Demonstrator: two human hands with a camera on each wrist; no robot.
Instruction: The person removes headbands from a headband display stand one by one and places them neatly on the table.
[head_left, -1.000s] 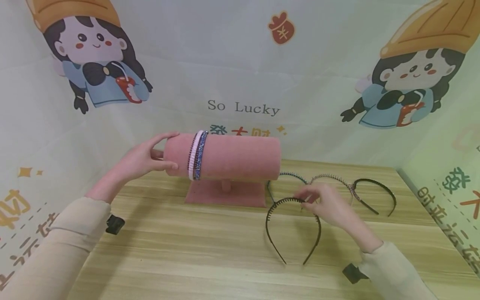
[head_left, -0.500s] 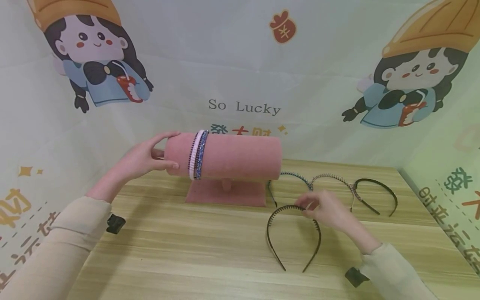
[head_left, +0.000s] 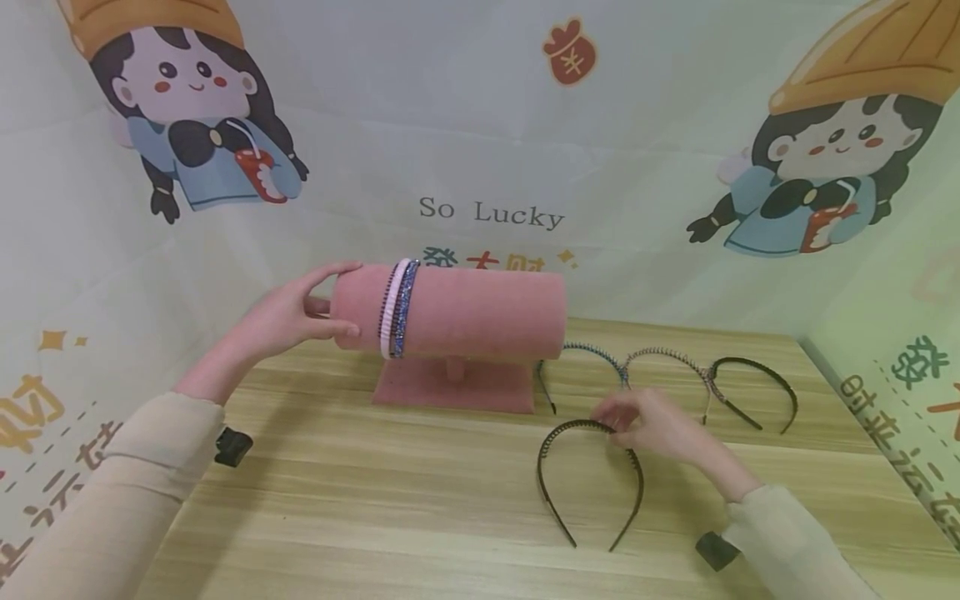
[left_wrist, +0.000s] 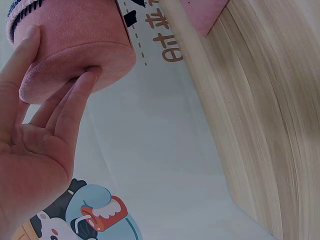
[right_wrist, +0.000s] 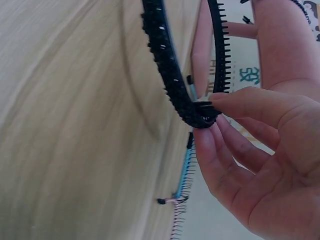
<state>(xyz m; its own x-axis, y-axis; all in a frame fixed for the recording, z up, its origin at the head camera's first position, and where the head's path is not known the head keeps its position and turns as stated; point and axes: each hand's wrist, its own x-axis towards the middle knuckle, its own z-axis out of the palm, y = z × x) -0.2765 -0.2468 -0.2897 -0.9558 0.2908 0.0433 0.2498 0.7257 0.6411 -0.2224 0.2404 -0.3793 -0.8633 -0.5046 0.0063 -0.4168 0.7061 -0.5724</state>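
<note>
In the head view a pink padded roll stand (head_left: 487, 312) stands at the middle of the table. My left hand (head_left: 288, 321) grips its left end, thumb on the front; the left wrist view shows fingertips pressed into the end face. Side by side round the roll sit a pale pink headband (head_left: 388, 312) and a glittery blue headband (head_left: 404, 308). My right hand (head_left: 660, 425) pinches the top of a black toothed headband (head_left: 542, 479), whose two ends point toward me. Close up in the right wrist view, thumb and fingers hold that sparkly black band (right_wrist: 165, 55).
Behind my right hand a row of headbands lies on the wooden table (head_left: 390, 500): a blue one (head_left: 588, 348), a pinkish one (head_left: 663, 353) and a black one (head_left: 789, 390). A printed white cloth (head_left: 487, 150) closes off the back and sides.
My right hand and the black headband have shifted slightly downward in the head view, toward me. The left hand stays on the end of the roll.
</note>
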